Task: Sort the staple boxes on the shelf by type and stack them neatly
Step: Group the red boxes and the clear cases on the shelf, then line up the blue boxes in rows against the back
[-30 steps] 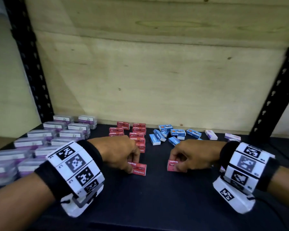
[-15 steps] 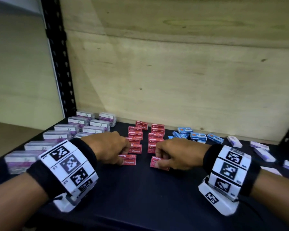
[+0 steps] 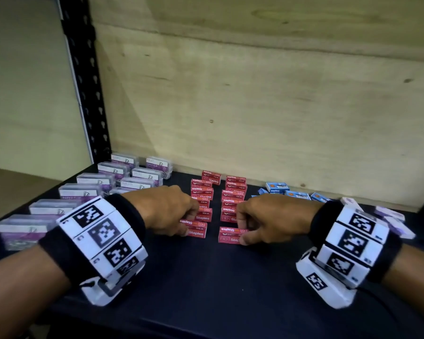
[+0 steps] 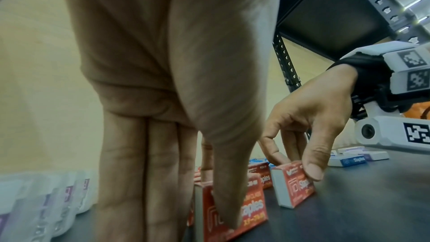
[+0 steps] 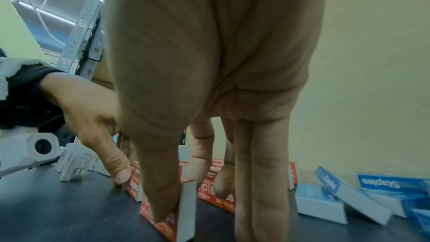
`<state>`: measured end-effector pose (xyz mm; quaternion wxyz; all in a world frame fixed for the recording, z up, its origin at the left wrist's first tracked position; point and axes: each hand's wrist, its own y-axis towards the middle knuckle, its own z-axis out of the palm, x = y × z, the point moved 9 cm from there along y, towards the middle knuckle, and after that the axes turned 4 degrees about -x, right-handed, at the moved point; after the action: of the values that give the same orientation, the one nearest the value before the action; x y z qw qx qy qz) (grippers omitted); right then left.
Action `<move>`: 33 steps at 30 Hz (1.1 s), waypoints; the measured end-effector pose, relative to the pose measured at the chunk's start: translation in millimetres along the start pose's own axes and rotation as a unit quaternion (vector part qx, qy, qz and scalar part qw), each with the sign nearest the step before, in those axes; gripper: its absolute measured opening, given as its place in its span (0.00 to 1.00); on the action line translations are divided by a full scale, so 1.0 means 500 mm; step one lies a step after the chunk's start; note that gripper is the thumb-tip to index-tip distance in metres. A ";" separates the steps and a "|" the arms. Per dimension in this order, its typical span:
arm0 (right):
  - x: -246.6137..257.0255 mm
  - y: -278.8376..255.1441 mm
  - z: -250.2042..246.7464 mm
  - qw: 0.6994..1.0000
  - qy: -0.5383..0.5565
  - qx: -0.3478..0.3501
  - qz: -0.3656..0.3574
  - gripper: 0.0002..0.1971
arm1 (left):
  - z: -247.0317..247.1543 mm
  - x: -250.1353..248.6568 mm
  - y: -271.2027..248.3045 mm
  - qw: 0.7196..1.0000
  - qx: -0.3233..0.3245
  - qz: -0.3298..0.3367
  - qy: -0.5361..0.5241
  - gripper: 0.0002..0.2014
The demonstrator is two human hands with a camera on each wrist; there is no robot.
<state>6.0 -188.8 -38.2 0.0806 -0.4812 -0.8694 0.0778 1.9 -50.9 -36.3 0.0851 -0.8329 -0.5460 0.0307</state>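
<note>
Two rows of red staple boxes, a left row (image 3: 202, 194) and a right row (image 3: 233, 194), run from the back panel toward me on the black shelf (image 3: 206, 289). My left hand (image 3: 187, 228) pinches a red box (image 3: 197, 231) at the near end of the left row, thumb on its front face (image 4: 253, 213). My right hand (image 3: 242, 234) pinches another red box (image 3: 229, 236) at the near end of the right row, also seen in the left wrist view (image 4: 295, 183). Both boxes stand on the shelf. Blue staple boxes (image 3: 277, 187) lie loose behind the right hand.
Clear boxes with purple labels (image 3: 88, 189) stand in rows at the left. Small white and lilac boxes (image 3: 389, 216) lie scattered at the far right. A black upright post (image 3: 83, 81) and the wooden back panel (image 3: 255, 106) bound the shelf. In the right wrist view, tilted blue boxes (image 5: 372, 183) lie close by.
Both hands have carried their red boxes back from the shelf's front to the near ends of the two red rows. The head view has swung left and closer.
</note>
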 end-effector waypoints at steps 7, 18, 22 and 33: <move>-0.001 0.010 -0.003 1.000 0.008 0.002 0.005 0.13 | 0.000 -0.002 0.008 1.000 -0.008 0.001 0.006 0.09; -0.004 0.014 -0.001 1.000 0.006 0.003 0.006 0.17 | 0.001 -0.006 0.008 1.000 0.001 -0.007 -0.007 0.13; -0.013 0.005 0.002 1.000 0.022 0.002 0.016 0.24 | 0.003 -0.009 -0.002 0.999 0.006 -0.016 -0.029 0.23; -0.119 -0.051 -0.022 0.988 0.150 -0.001 0.040 0.16 | -0.052 0.003 -0.021 0.998 -0.003 -0.059 -0.003 0.23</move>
<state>18.5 -252.1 -25.7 0.2067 -0.5219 -0.8276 0.0075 -3.2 -48.3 -9.1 0.0827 -0.7992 -0.5948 0.0266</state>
